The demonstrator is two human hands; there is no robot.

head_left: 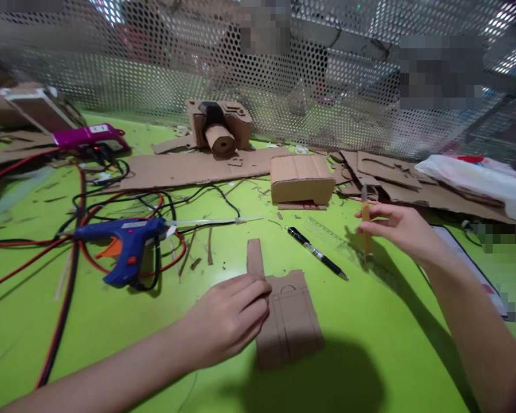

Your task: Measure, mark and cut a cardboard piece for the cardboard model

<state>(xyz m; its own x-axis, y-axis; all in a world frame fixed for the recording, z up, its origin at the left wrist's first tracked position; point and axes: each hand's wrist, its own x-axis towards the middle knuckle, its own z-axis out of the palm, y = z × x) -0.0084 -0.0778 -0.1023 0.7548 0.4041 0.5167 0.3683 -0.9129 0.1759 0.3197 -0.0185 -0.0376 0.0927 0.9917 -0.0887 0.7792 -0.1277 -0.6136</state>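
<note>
A flat cardboard piece (pixel 298 321) with pencilled lines lies on the green table (pixel 163 367). My left hand (pixel 236 315) has its fingers closed on a narrow cardboard strip (pixel 254 258), at the left edge of the marked piece. Out to the right, my right hand (pixel 391 226) pinches a yellow craft knife (pixel 366 229), held upright with its blade end up. Under the knife lies a clear ruler (pixel 333 238), and a black pen (pixel 316 252) rests between it and the marked piece.
A blue glue gun (pixel 131 246) with tangled cables lies at the left, near a purple power strip (pixel 92 140). Behind stand a cardboard camera model (pixel 219 129) and a cardboard box form (pixel 301 180). A white plastic bag (pixel 477 178) and a clipboard (pixel 468 264) are at the right.
</note>
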